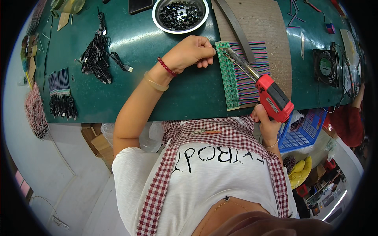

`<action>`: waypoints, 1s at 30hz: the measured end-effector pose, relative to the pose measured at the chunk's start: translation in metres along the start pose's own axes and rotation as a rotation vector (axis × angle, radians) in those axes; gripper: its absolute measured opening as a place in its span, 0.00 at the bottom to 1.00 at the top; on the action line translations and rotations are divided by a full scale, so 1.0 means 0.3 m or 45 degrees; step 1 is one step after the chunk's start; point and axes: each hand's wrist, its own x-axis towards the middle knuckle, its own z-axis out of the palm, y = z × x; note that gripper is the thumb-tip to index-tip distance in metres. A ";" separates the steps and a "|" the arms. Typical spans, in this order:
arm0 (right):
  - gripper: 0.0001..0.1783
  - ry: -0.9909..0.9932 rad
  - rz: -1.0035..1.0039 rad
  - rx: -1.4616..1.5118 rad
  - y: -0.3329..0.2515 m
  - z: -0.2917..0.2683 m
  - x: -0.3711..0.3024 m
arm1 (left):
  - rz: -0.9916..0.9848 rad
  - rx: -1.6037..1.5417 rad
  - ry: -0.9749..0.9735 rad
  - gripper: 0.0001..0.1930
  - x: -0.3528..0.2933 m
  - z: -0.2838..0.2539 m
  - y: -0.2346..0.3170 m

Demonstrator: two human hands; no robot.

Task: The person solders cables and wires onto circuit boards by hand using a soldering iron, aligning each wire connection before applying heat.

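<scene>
right hand (268, 125) wrapped around red soldering gun (274, 98), tip over far end of green circuit board (229, 84) near worktop's (177, 98) front edge. left hand (193, 52) pinched narrow beside it, contents cannot tell. grey bar (234, 23) across wires (249, 84) probably weighs them down; brown sheet (273, 27) beneath likely shields worktop.

In from the green table's (94, 108) left edge, a tangle of black cables (96, 59) with plugs. At that edge, pink-and-white wires (35, 112) in a bundle. Toward the right edge, a black fan (326, 67); farther in, a slim metal strip (302, 45). Below the near edge, rightward, a blue crate (300, 138).
</scene>
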 end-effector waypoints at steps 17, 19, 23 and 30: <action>0.13 -0.016 -0.005 0.019 0.011 -0.006 0.003 | -0.001 0.022 0.007 0.08 -0.002 0.000 0.004; 0.12 -0.005 0.010 0.010 0.012 -0.005 0.000 | 0.008 0.026 0.001 0.08 -0.001 0.000 0.003; 0.12 0.001 0.032 0.025 -0.001 -0.001 0.001 | -0.001 -0.002 -0.007 0.08 -0.001 -0.003 0.003; 0.09 0.014 0.037 0.015 -0.007 0.004 0.002 | -0.005 0.015 0.010 0.08 -0.002 0.002 0.003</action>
